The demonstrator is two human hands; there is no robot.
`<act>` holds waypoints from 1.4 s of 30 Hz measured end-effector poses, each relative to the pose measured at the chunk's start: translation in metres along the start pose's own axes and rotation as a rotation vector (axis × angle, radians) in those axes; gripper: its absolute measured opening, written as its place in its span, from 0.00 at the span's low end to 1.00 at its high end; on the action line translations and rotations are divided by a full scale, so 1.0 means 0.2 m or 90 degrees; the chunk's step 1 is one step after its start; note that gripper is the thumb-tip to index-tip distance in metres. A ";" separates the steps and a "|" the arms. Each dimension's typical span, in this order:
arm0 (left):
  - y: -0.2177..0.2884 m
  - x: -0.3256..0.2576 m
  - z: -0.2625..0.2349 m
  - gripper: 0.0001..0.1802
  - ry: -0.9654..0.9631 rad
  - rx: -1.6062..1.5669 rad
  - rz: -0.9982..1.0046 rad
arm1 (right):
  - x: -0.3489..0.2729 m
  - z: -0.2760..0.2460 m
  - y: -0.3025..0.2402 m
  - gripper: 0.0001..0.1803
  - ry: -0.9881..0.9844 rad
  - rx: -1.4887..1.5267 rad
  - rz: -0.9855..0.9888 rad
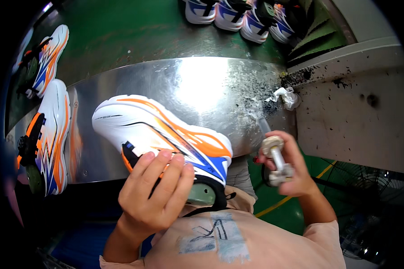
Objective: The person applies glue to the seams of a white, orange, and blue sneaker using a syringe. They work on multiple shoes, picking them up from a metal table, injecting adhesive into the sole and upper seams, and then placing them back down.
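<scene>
A white running shoe (134, 115) with orange, blue and black markings lies on its side on the metal worktop. Its toe points to the far left and its sole faces away from me. Inside its collar sits a green shoe last (201, 194). My left hand (155, 193) grips the upper near the laces, fingers pressed together and thumb hidden. To the right of the heel, apart from the shoe, my right hand (292, 168) is closed around a whitish, wrapped-looking hand tool (277, 158). The tool's narrow grey tip points away from me; its exact kind is unclear.
The shiny metal worktop (152, 74) has black specks at its right, beside a crumpled white tissue (289, 97). A grey panel (354, 103) borders it on the right. Similar shoes (54, 139) stand at left, and several more (231, 15) line the green surface beyond.
</scene>
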State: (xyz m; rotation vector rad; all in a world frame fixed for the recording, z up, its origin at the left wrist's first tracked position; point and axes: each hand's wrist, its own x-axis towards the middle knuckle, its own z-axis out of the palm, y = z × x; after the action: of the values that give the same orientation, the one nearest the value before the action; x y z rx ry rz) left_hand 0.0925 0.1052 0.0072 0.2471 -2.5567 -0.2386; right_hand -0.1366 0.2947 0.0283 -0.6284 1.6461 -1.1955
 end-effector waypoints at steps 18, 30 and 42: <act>-0.01 -0.14 0.10 0.07 0.144 -0.018 -0.010 | 0.72 0.66 -0.63 0.64 -0.506 0.338 0.125; -0.04 -0.14 0.11 0.08 0.150 0.002 0.021 | 0.79 0.72 -0.72 0.67 -0.456 0.241 0.216; -0.02 -0.12 0.12 0.08 0.154 -0.007 -0.013 | 0.61 0.68 -0.80 0.59 -0.233 -0.057 0.239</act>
State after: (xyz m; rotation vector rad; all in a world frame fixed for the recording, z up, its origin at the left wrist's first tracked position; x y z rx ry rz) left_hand 0.0987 0.1086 -0.0262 0.2802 -2.3143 -0.2158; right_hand -0.0822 0.0763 0.1200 -0.5268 1.4301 -0.6921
